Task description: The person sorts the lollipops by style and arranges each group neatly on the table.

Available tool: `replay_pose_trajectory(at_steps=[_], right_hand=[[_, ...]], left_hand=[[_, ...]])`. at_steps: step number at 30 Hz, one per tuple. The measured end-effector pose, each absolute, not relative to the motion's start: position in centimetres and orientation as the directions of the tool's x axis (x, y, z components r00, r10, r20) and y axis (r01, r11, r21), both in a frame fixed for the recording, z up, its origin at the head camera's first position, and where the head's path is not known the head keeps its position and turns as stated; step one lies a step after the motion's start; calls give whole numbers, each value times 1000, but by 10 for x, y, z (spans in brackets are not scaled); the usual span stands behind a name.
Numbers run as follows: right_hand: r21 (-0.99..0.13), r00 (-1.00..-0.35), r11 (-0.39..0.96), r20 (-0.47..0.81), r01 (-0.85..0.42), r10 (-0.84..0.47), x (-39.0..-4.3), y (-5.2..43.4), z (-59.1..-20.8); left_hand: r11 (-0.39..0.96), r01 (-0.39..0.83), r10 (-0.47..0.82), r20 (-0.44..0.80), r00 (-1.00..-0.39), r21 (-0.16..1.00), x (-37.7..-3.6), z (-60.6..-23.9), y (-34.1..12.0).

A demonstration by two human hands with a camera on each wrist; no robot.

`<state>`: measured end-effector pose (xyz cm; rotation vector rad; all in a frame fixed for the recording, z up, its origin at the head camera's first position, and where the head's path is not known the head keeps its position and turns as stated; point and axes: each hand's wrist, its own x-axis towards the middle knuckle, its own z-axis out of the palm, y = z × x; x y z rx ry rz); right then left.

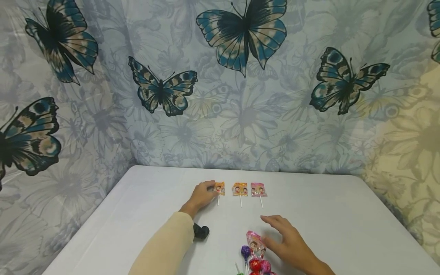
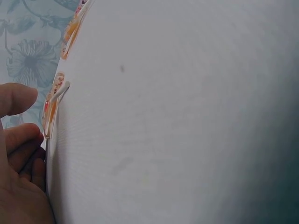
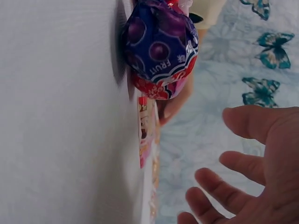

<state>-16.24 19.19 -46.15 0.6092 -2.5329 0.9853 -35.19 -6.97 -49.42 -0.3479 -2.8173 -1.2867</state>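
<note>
My left hand (image 1: 202, 195) is at the left end of a row of flat, wrapped lollipops, beside an orange-wrapped lollipop (image 1: 219, 188). In the left wrist view the thumb (image 2: 18, 99) stands apart from the fingers, and a fingertip is at the wrapper's edge; contact is hard to tell. Another orange-wrapped lollipop (image 1: 240, 189) and a pink-wrapped lollipop (image 1: 258, 189) lie to its right, sticks toward me. My right hand (image 1: 288, 242) hovers with spread fingers, holding nothing, beside a pile with a pink-wrapped flat lollipop (image 1: 256, 244), a purple ball lollipop (image 1: 245, 251) and a red ball lollipop (image 1: 255, 264).
A white-covered table (image 1: 326, 214) carries everything. Behind it hangs a butterfly-printed cloth (image 1: 247, 114), meeting the table's far edge. A black strap device (image 1: 201, 231) shows at the left wrist. The pile runs out of the head view's bottom edge.
</note>
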Motion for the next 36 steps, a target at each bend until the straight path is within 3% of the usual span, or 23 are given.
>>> replay_pose_trajectory(at_steps=[11, 16, 29, 36], right_hand=[[-552, -886, 695, 243, -462, -396, -160, 194, -472], [-525, -876, 706, 205, -475, -437, -161, 193, -475], [-528, -932, 777, 88, -343, -352, -162, 185, -476], [-474, -940, 816, 92, -332, -329, -161, 181, -477]], left_hand=[[640, 213, 190, 116, -975, 739, -352, -494, -71], [640, 224, 190, 132, -973, 735, -351, -493, -72], [642, 214, 196, 112, -974, 736, -354, -495, -71], [636, 207, 195, 105, -975, 744, -354, -495, -70]])
